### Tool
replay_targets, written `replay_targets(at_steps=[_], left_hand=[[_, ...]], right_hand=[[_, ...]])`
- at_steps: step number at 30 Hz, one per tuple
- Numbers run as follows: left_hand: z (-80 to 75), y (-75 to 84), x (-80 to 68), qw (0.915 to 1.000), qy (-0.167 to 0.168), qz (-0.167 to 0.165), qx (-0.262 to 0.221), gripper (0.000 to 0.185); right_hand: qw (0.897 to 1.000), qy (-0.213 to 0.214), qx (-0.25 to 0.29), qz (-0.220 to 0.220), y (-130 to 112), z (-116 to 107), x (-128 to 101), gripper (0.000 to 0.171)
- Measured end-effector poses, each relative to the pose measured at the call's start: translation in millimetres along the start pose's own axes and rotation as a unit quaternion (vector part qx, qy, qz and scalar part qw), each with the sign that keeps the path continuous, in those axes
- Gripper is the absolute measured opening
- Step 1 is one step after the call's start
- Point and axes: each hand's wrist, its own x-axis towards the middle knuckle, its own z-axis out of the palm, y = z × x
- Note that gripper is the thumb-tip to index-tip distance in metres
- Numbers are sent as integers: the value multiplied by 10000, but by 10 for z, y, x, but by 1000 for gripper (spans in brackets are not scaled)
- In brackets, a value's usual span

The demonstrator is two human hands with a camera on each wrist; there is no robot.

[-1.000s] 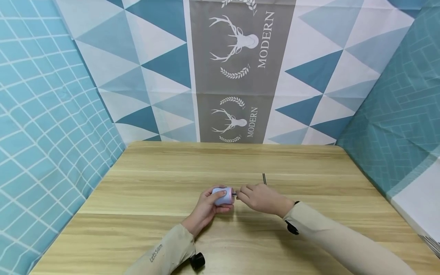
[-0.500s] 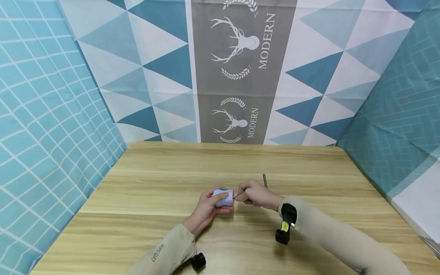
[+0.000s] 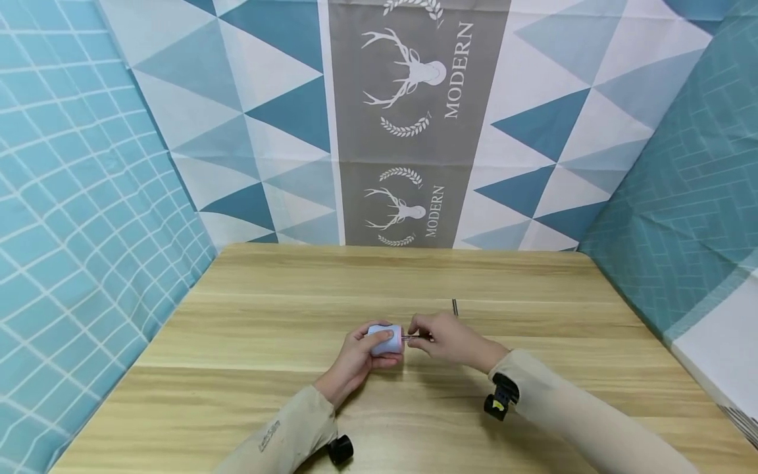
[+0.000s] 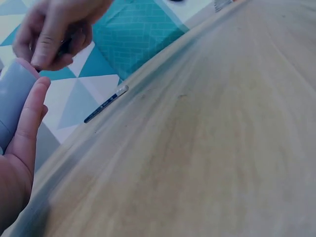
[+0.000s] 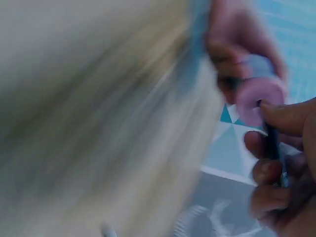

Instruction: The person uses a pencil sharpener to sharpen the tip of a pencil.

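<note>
My left hand (image 3: 351,363) grips a small pale blue pencil sharpener (image 3: 379,339), thumb across its side. The sharpener lies sideways, its pink end facing my right hand. That pink face (image 5: 245,98) has a round hole, seen in the right wrist view. My right hand (image 3: 451,338) pinches a slim dark pencil (image 5: 272,145) between thumb and fingers. The pencil's front end is at the hole, and its tip is hidden there. In the left wrist view the sharpener (image 4: 14,94) shows at the left edge, with the right hand (image 4: 59,34) beyond it.
A second dark, pencil-like stick (image 4: 106,104) lies on the wooden table (image 3: 266,408), partly behind my right hand in the head view. Patterned cloths (image 3: 284,164) hang at the back and sides. A white surface (image 3: 722,349) stands at the right.
My right wrist has turned one way, then partly back, as the fingers shift on the pencil. More of the pencil shows between the sharpener and my right hand. The left hand stays in place.
</note>
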Motion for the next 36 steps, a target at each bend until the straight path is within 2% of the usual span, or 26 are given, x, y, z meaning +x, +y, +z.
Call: replay_targets(at_steps=[1, 2, 5, 6, 8, 10, 11, 12, 13, 15, 17, 18, 19, 20, 21, 22, 23, 25, 27, 28, 29, 30, 32, 34, 35, 36], left_hand=[[3, 3, 3, 10000, 9, -19, -36, 15], [6, 7, 6, 9999, 31, -47, -83, 15], [7, 15, 6, 9998, 21, -108, -166, 14], [6, 15, 6, 9997, 13, -125, -192, 14], [0, 21, 5, 9996, -8, -141, -231, 14], [-2, 22, 6, 9996, -45, -138, -249, 13], [-5, 21, 6, 9996, -63, -134, -259, 13], [-8, 20, 6, 9995, -62, -132, -272, 14], [-10, 17, 6, 9995, -59, -134, -281, 14], [-11, 9, 7, 9994, -7, -138, -319, 15], [-17, 1, 7, 9994, 60, -145, -317, 16], [-17, -1, 8, 9994, 97, -146, -294, 16], [-18, -4, 9, 9995, 124, -135, -246, 16], [-18, -5, 10, 9996, 144, -117, -195, 16], [-19, -5, 9, 9998, 144, -94, -131, 16], [-21, -7, 7, 9999, 126, -73, -66, 17], [-21, -8, 7, 9999, 103, -50, -11, 19], [-18, -11, 4, 9999, 3, -19, 115, 23], [-16, -15, -3, 9997, -120, -29, 207, 28], [-13, -16, -3, 9996, -155, -44, 224, 30], [-9, -18, 0, 9996, -169, -53, 242, 31], [-5, -18, 1, 9995, -186, -54, 262, 31], [-1, -19, 4, 9995, -172, -61, 261, 31], [6, -20, 10, 9996, -128, -73, 256, 29], [9, -19, 10, 9995, -118, -81, 265, 30], [11, -18, 10, 9995, -110, -96, 263, 29]], right_hand=[[9928, 270, -994, -608, -3, 11, -15, 13], [9743, 533, -1869, -1138, 7, 24, -26, 16], [8930, 1156, -3717, -2260, 72, 75, -43, 10], [8710, 1251, -4051, -2482, 89, 82, -40, 12], [8383, 1392, -4459, -2810, 134, 101, -21, 29], [8230, 1509, -4585, -2995, 153, 114, -5, 42], [8277, 1536, -4475, -3017, 158, 121, 4, 39], [8407, 1523, -4262, -2973, 156, 129, 13, 32], [8600, 1486, -3956, -2861, 152, 139, 24, 24], [9106, 1340, -3064, -2428, 117, 151, 42, 15], [9614, 1086, -1868, -1707, 76, 160, 61, 20], [9812, 899, -1204, -1213, 52, 158, 70, 23], [9937, 726, -519, -672, 30, 153, 80, 25], [9983, 552, 167, -96, 13, 144, 90, 26], [9939, 352, 912, 504, 1, 131, 97, 27], [9798, 163, 1659, 1103, -6, 116, 102, 28], [9568, -41, 2369, 1686, -6, 101, 106, 27], [8919, -409, 3631, 2663, 11, 72, 109, 25], [8303, -764, 4407, 3325, 39, 52, 101, 23], [8115, -907, 4586, 3507, 52, 46, 96, 22], [7996, -1012, 4704, 3594, 62, 43, 90, 20], [7969, -1067, 4749, 3578, 66, 36, 82, 20], [8128, -1065, 4625, 3377, 62, 19, 64, 19], [8401, -1002, 4349, 3083, 52, -1, 38, 20], [8579, -968, 4132, 2898, 45, -13, 23, 19], [8818, -903, 3800, 2644, 38, -26, 8, 20]])
